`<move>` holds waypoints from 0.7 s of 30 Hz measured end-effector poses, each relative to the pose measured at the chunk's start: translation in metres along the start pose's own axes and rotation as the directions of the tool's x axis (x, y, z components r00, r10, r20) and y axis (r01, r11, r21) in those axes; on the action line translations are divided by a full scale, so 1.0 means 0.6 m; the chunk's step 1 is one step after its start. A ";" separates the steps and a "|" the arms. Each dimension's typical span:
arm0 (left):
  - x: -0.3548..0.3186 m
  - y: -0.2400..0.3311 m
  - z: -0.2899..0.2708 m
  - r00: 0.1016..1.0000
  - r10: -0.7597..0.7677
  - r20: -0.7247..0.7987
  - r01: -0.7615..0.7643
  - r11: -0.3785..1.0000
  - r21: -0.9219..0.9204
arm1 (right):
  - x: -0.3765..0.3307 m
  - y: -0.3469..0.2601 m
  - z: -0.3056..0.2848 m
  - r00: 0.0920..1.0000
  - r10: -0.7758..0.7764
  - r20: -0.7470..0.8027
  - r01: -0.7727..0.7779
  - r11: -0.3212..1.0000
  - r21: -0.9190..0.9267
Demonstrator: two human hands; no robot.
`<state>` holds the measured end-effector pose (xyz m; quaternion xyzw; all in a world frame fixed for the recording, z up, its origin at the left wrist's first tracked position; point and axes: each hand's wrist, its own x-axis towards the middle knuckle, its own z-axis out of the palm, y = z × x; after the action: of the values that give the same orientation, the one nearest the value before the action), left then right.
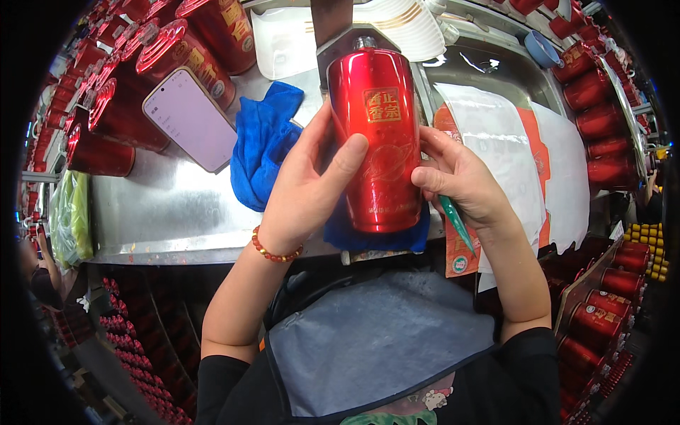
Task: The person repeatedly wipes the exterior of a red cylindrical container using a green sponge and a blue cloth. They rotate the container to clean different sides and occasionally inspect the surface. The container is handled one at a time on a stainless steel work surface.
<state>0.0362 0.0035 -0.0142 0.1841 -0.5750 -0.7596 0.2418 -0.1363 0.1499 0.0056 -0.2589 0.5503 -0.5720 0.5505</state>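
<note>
A glossy red bottle with gold decoration lies between my two hands, its dark neck toward a metal bracket. My left hand wraps its left side, thumb resting on the front. On the other side my right hand touches the bottle with its fingers and also holds a slim green pointed tool, its tip hanging toward me. Under the bottle's base a dark blue cloth shows. A bright blue cloth lies just left of my left hand.
A phone leans against several red bottles at the left. White sheets and orange printed sheets lie on the right. A blue bowl sits far right, near stacked red bottles. The metal table's front edge runs before me.
</note>
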 end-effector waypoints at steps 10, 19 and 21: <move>-0.008 -0.008 0.002 1.000 0.017 0.022 -0.017 0.999 -0.037 | 0.005 0.003 -0.007 0.999 0.025 0.021 -0.026 0.998 0.049; -0.007 -0.007 0.003 0.999 0.014 0.030 -0.014 1.000 -0.009 | 0.005 0.003 -0.006 1.000 -0.019 0.023 0.019 1.000 0.009; -0.007 -0.004 0.004 1.000 0.014 0.026 -0.014 1.000 -0.005 | 0.004 0.001 -0.003 1.000 -0.019 0.022 0.018 1.000 0.012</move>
<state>0.0379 0.0086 -0.0156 0.1694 -0.5777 -0.7616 0.2400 -0.1381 0.1486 0.0040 -0.2673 0.5383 -0.5773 0.5527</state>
